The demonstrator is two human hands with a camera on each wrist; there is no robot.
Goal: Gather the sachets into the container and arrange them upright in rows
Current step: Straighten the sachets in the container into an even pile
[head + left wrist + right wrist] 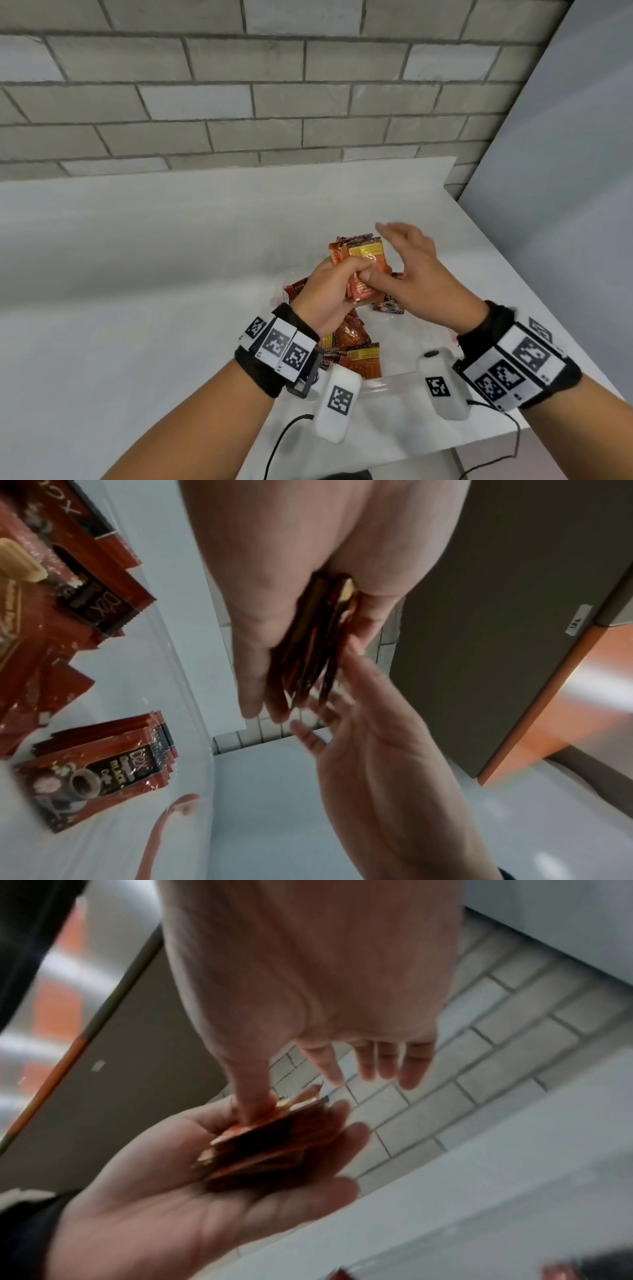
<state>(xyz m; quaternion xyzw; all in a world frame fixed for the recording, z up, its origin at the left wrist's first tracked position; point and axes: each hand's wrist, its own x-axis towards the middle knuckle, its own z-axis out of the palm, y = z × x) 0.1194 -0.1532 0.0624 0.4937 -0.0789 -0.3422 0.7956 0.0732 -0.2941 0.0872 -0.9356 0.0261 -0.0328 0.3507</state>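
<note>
Left hand: the left hand [325, 291] is clenched round a bundle of sachets [364, 265], which stands upright above the container [394, 383].
Bundle: it sticks out of the fist toward 12 o'clock; in the left wrist view only its dark edges [308, 653] show between palm and fingers.
Loose sachets: a heap [356, 346] lies flat in the container at 6 o'clock of the fist, partly hidden by the left wrist; the left wrist view alone shows a neat stack [99, 767] with a coffee cup print.
Container: clear, its walls hard to make out on the white counter [137, 274].
Right hand: the right hand [411, 270] is released, fingers spread and blurred, at 3 o'clock of the bundle; in the right wrist view its thumb [253, 1096] presses on the bundle.
</note>
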